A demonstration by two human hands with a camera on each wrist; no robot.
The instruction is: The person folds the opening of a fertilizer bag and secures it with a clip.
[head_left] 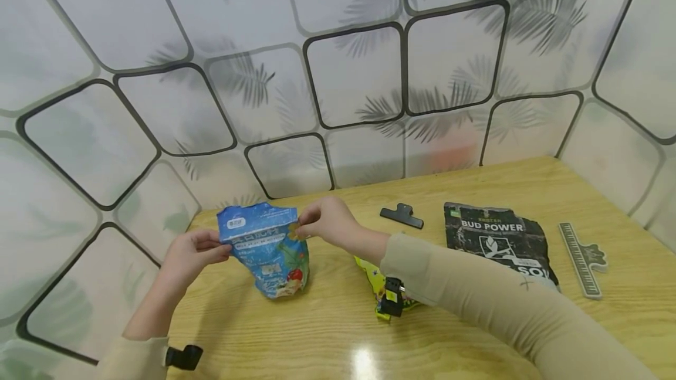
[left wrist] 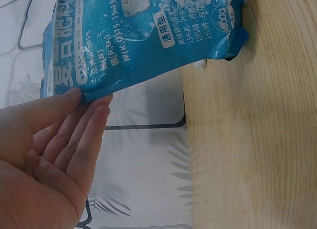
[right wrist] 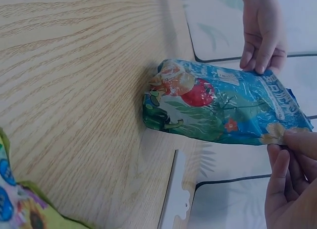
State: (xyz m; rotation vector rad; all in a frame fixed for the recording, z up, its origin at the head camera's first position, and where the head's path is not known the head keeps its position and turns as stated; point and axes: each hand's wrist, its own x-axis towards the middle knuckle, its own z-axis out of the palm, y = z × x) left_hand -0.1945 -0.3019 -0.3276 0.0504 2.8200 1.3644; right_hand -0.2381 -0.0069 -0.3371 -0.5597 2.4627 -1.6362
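A blue plastic fertilizer bag (head_left: 269, 254), printed with vegetables and white lettering, is held upright above the wooden table; whether its bottom touches the wood I cannot tell. My left hand (head_left: 187, 257) pinches its left edge between thumb and fingers. On the opposite edge, near the top, my right hand (head_left: 330, 224) pinches the bag with thumb and fingertips. The left wrist view has the bag's text-covered side (left wrist: 138, 35) above my left hand (left wrist: 54, 149). Tomato and pepper pictures face the right wrist view on the bag (right wrist: 213, 102).
A yellow-green bag (head_left: 377, 286) lies partly hidden under my right forearm. Behind that arm is a black clip (head_left: 402, 216). Farther right lie a black "BUD POWER" bag (head_left: 496, 242) and a grey clip (head_left: 583, 260). Patterned walls border the wooden table (head_left: 296, 339).
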